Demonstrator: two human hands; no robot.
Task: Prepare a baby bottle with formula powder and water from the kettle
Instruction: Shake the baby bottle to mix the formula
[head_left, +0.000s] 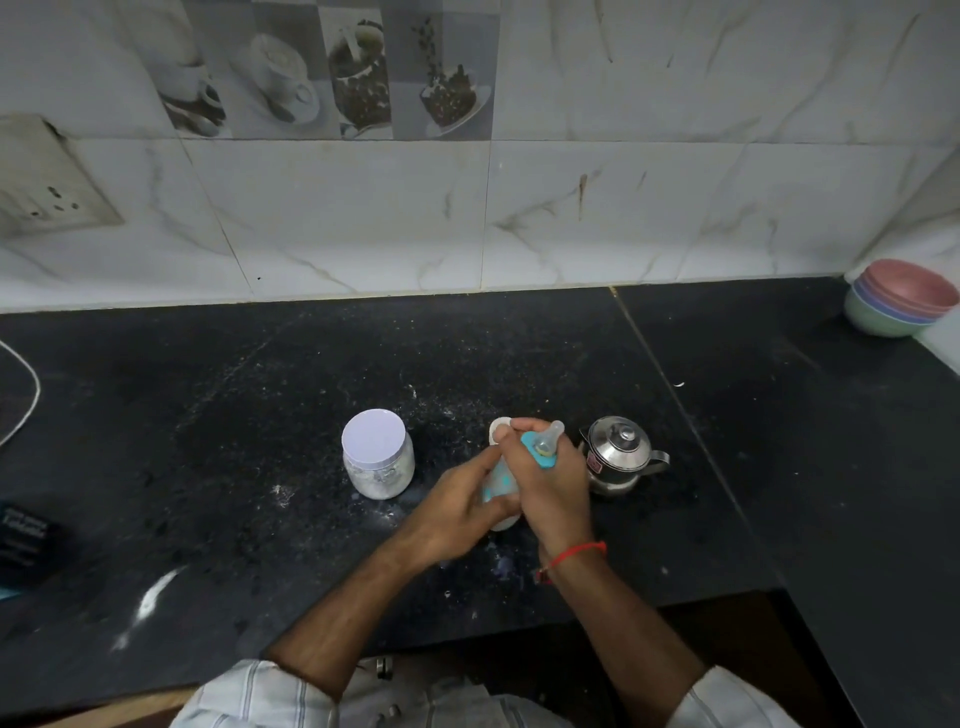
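Observation:
A baby bottle (500, 480) with pale blue sides stands on the black counter (260, 415), held between both hands. My left hand (457, 512) wraps its body from the left. My right hand (553, 483) grips the teal collar with the clear nipple (548, 441) at the top. Behind the bottle lies a small white cap (497, 430). To the left stands a clear jar of white powder (378, 454) with a white lid on. A small steel kettle (621, 454) with its lid on sits just right of my right hand.
Stacked pastel bowls (901, 299) sit in the far right corner. A dark box (23, 545) lies at the left edge, with a white cable (28, 400) above it. White powder is scattered on the counter. The tiled wall carries a socket (47, 182).

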